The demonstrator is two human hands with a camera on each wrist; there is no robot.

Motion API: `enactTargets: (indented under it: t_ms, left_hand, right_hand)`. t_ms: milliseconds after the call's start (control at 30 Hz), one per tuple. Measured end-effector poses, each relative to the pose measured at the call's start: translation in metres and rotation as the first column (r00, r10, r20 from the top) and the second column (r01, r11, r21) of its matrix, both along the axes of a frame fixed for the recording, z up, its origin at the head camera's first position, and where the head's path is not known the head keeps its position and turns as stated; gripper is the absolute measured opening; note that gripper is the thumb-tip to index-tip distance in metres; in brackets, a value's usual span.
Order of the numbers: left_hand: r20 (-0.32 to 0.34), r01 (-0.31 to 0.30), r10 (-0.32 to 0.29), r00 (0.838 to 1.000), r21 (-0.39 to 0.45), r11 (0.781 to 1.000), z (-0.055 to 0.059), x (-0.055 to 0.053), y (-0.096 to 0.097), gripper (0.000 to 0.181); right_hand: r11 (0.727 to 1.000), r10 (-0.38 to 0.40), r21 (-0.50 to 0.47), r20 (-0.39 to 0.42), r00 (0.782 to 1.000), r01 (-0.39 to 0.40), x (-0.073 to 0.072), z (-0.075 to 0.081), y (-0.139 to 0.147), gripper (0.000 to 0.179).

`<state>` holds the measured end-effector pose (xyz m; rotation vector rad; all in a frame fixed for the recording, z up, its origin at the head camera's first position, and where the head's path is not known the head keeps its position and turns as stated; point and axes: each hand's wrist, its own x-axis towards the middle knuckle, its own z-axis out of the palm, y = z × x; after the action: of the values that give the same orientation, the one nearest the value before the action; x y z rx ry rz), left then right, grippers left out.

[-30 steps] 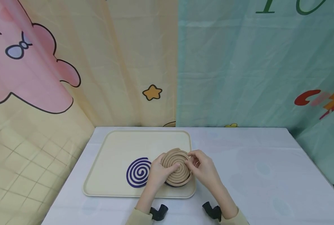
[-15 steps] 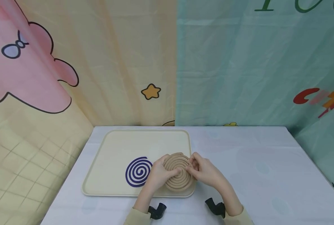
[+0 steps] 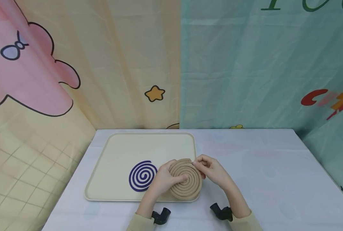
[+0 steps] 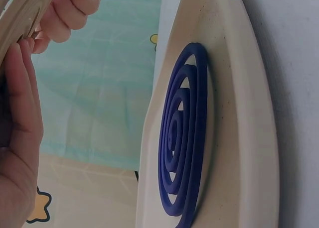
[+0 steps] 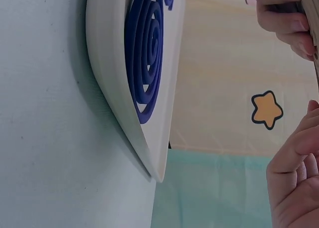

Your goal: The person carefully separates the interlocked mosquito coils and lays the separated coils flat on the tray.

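A tan mosquito coil point(image 3: 185, 189), tightly wound, is held up over the right end of the tray, its flat face toward the head camera. My left hand point(image 3: 163, 179) grips it from the left, thumb across the face near the centre and fingers behind. At the coil's upper right, my right hand point(image 3: 213, 170) pinches the edge near its outer end between thumb and index finger. A purple mosquito coil point(image 3: 142, 176) lies flat left of my left hand. Below the held coil, a second purple coil point(image 5: 144, 54) shows in the right wrist view; the tan coil hides it from the head view.
The purple coils lie on a cream tray point(image 3: 125, 147) with a low raised rim. White cloth covers the table point(image 3: 261, 179), which extends right of the tray. Printed curtains point(image 3: 235, 70) stand behind. Black wrist devices point(image 3: 162, 216) sit under both forearms.
The tan coil has come slightly right and nearer, tilting to face the camera and covering the purple coil below. My right fingers have shifted along its edge to the outer end.
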<state>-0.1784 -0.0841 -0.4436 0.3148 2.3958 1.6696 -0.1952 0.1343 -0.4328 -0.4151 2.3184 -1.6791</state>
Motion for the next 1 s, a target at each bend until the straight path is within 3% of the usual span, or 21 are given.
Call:
enactTargets:
  t_ms: [200, 467, 600, 767, 900, 1000]
  left_hand:
    - [0.005, -0.007, 0.007, 1.0, 0.033, 0.999, 0.0, 0.0, 0.001, 0.044]
    - [-0.013, -0.004, 0.005, 1.0, 0.029, 1.0, 0.002, 0.002, 0.003, 0.039]
    - [-0.006, 0.001, 0.0, 1.0, 0.032, 0.999, 0.003, 0.002, 0.003, 0.04]
    - [-0.008, 0.018, -0.018, 1.0, 0.008, 1.0, 0.003, 0.002, 0.003, 0.042]
    - [-0.021, 0.013, -0.013, 1.0, -0.024, 1.0, 0.002, 0.002, 0.003, 0.044]
    - [-0.042, 0.01, -0.013, 0.999, -0.055, 0.998, 0.001, 0.001, 0.003, 0.044]
  right_hand:
    - [0.999, 0.0, -0.05, -0.011, 1.0, -0.001, 0.0, 0.001, -0.001, 0.022]
    - [0.99, -0.13, 0.052, -0.054, 0.99, 0.133, 0.006, 0.006, -0.007, 0.02]
    - [0.976, -0.164, 0.123, -0.134, 0.977, 0.181, 0.011, 0.01, -0.011, 0.016]
    - [0.946, -0.15, 0.241, -0.262, 0.953, 0.215, 0.016, 0.012, -0.015, 0.016]
    - [0.933, -0.127, 0.277, -0.342, 0.931, 0.229, 0.017, 0.013, -0.016, 0.018]
    - [0.94, -0.109, 0.266, -0.361, 0.926, 0.214, 0.017, 0.012, -0.016, 0.02]
